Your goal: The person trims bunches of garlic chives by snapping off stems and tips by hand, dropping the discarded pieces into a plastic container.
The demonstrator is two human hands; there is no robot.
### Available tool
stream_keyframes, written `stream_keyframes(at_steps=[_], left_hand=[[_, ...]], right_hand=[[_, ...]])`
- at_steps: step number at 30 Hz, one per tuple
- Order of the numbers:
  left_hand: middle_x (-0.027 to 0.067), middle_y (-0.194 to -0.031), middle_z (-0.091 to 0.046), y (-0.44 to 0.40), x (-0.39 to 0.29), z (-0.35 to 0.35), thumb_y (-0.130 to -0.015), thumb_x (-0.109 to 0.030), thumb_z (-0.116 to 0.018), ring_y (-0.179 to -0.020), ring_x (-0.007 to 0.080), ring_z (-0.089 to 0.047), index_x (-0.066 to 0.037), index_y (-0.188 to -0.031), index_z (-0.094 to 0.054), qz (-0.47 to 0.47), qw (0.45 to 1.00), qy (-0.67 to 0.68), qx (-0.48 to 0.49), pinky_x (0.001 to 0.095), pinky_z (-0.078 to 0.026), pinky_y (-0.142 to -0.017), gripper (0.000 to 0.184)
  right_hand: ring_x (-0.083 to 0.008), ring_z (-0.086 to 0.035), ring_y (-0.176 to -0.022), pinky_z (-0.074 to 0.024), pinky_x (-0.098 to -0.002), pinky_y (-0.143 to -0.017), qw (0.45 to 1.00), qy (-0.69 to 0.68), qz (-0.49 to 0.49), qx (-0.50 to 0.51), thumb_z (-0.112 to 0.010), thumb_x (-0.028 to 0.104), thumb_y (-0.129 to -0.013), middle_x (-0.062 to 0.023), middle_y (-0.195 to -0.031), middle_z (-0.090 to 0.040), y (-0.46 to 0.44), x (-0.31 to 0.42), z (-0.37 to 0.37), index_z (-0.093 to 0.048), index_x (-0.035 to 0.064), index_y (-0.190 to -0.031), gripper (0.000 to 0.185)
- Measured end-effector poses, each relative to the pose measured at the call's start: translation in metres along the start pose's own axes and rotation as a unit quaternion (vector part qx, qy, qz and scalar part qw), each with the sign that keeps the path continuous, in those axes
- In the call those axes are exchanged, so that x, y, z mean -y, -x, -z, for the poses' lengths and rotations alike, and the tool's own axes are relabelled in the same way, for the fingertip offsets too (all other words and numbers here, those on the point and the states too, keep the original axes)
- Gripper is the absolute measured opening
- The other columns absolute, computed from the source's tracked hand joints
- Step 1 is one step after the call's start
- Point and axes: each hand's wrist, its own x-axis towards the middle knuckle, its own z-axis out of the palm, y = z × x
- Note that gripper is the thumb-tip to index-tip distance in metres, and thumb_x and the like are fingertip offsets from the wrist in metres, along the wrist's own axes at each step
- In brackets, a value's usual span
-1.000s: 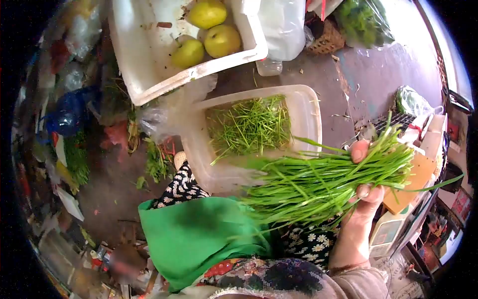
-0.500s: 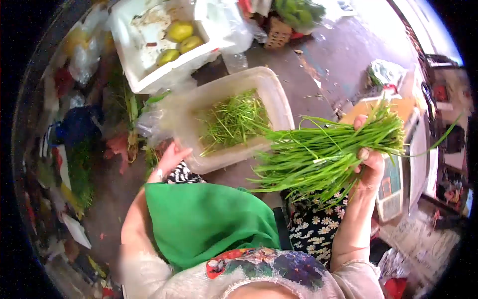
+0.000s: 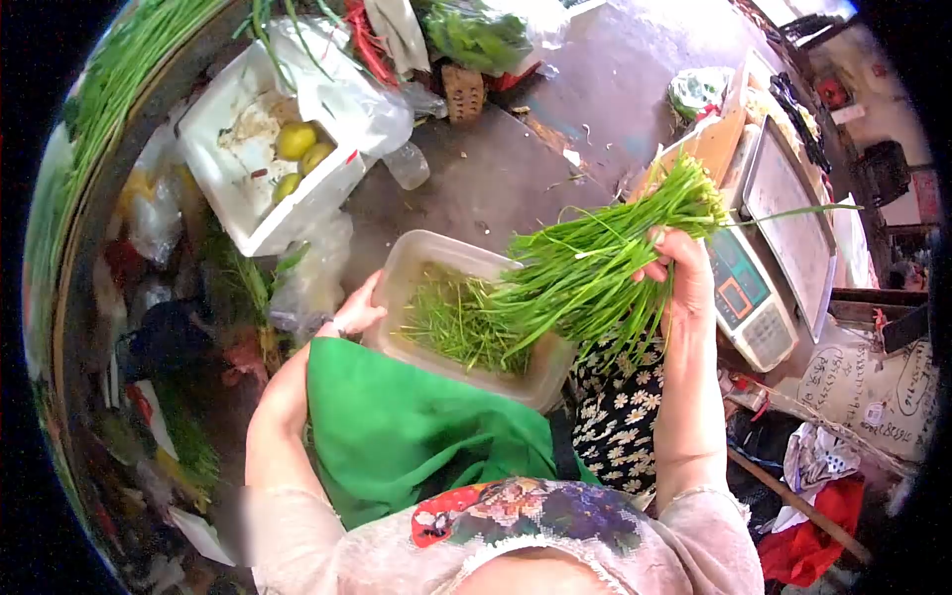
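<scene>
My right hand (image 3: pixel 679 270) is wrapped round a thick bunch of green chives (image 3: pixel 595 268), with the cut stem ends up to the right and the leaf tips hanging over a pale plastic tub (image 3: pixel 412 260). Loose green trimmings (image 3: pixel 456 322) lie inside the tub. At the tub's left side, my left hand (image 3: pixel 359 309) grips the wall near the rim; some of its fingers are hidden. The tub rests close against a green apron (image 3: pixel 426 416) over my lap. One long leaf sticks out to the right of the bunch.
A white foam box (image 3: pixel 260 238) with a few yellow-green fruits (image 3: pixel 296 141) stands at the upper left. To the right is a scale (image 3: pixel 754 297) with a metal tray (image 3: pixel 793 218). Plastic bags (image 3: pixel 317 268) and greens (image 3: pixel 188 436) lie along the left.
The tub has come nearer my lap and turned, with my left hand still at its side. The bunch of chives has shifted left, its tips now over the tub. The view has turned too.
</scene>
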Motion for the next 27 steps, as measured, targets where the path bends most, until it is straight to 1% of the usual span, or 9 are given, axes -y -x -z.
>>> stream_keyframes(at_steps=[5,9,14,17,19,21,23,25,27], left_hand=[[0.0130,-0.135,-0.051,-0.033,-0.010,0.014,-0.073,0.005,-0.057,-0.127,0.0209,-0.047,-0.006,-0.145,-0.031,-0.025,0.993,0.103,0.055,0.0318,-0.038,-0.106,0.077],[0.0097,-0.146,-0.039,-0.078,-0.055,0.041,-0.076,0.008,-0.056,-0.131,0.0200,-0.042,-0.010,-0.151,-0.019,-0.061,0.992,-0.107,0.026,0.0318,-0.037,-0.106,0.085],[0.0221,-0.152,-0.027,-0.101,-0.082,0.018,-0.078,-0.005,-0.060,-0.138,0.0273,-0.034,-0.007,-0.152,0.000,-0.038,0.992,-0.111,0.034,0.0311,-0.030,-0.110,0.095],[0.0218,-0.142,-0.044,-0.086,-0.103,0.023,-0.082,-0.008,-0.063,-0.129,0.0236,-0.047,-0.003,-0.146,-0.032,-0.051,0.945,-0.324,-0.004,0.0345,-0.038,-0.105,0.071],[0.0150,-0.108,-0.068,-0.042,-0.198,0.014,-0.081,-0.003,-0.068,-0.098,0.0185,-0.066,0.000,-0.125,-0.057,-0.074,0.993,-0.063,-0.065,0.0292,-0.052,-0.085,0.046],[0.0154,-0.107,-0.068,-0.035,-0.241,0.024,-0.083,0.001,-0.065,-0.096,0.0200,-0.067,-0.002,-0.131,-0.053,-0.069,0.990,-0.103,-0.067,0.0315,-0.054,-0.088,0.050],[0.0135,-0.103,-0.069,-0.009,-0.301,0.011,-0.087,-0.008,-0.067,-0.093,0.0188,-0.067,-0.005,-0.133,-0.052,-0.080,0.993,0.063,-0.057,0.0327,-0.055,-0.082,0.048],[0.0158,-0.136,-0.052,0.002,-0.335,-0.009,-0.080,-0.047,-0.073,-0.124,0.0230,-0.050,-0.012,-0.149,-0.030,-0.216,0.966,0.143,0.017,0.0397,-0.042,-0.103,0.088],[0.0133,-0.148,-0.039,0.023,-0.371,-0.039,-0.063,-0.055,-0.082,-0.137,0.0246,-0.034,-0.012,-0.153,-0.014,-0.277,0.941,0.184,0.062,0.0417,-0.028,-0.112,0.121]], right_hand=[[-0.0079,-0.039,-0.043,-0.0408,-0.0241,-0.045,0.998,-0.021,0.008,0.057,-0.070,0.011,-0.071,-0.0050,-0.073,-0.059,-0.006,0.013,-0.004,-0.056,-0.0032,-0.117,0.050],[-0.0073,-0.039,-0.043,-0.0413,-0.0225,-0.043,0.998,-0.037,-0.003,0.047,-0.071,0.015,-0.070,-0.0049,-0.076,-0.058,-0.013,0.012,-0.004,-0.051,-0.0046,-0.123,0.060],[-0.0073,-0.037,-0.042,-0.0423,-0.0236,-0.044,0.998,-0.003,-0.021,0.067,-0.068,0.010,-0.075,-0.0050,-0.075,-0.058,-0.029,0.005,0.007,-0.052,-0.0039,-0.121,0.051],[-0.0096,-0.044,-0.045,-0.0429,-0.0254,-0.046,0.997,-0.027,-0.033,0.068,-0.074,0.008,-0.071,-0.0038,-0.072,-0.059,-0.044,0.016,0.009,-0.059,0.0017,-0.099,0.032],[-0.0093,-0.043,-0.045,-0.0429,-0.0253,-0.045,0.995,-0.023,-0.032,0.097,-0.073,0.007,-0.071,-0.0038,-0.071,-0.059,-0.044,0.020,0.004,-0.058,0.0015,-0.099,0.032],[-0.0088,-0.042,-0.043,-0.0428,-0.0250,-0.044,0.993,-0.006,-0.017,0.120,-0.071,0.006,-0.073,-0.0039,-0.071,-0.058,-0.043,0.021,0.005,-0.056,0.0011,-0.100,0.031],[-0.0094,-0.048,-0.046,-0.0420,-0.0234,-0.043,0.990,-0.019,-0.026,0.141,-0.075,0.007,-0.071,-0.0027,-0.077,-0.061,-0.039,0.021,0.004,-0.059,0.0046,-0.098,0.032],[-0.0098,-0.048,-0.047,-0.0425,-0.0233,-0.043,0.989,-0.003,-0.046,0.144,-0.074,0.007,-0.071,-0.0024,-0.079,-0.062,-0.039,0.016,0.002,-0.060,0.0042,-0.101,0.033],[-0.0110,-0.053,-0.051,-0.0423,-0.0238,-0.042,0.979,-0.013,-0.051,0.197,-0.071,0.008,-0.072,-0.0047,-0.080,-0.062,-0.042,0.007,0.003,-0.057,0.0027,-0.108,0.039]])
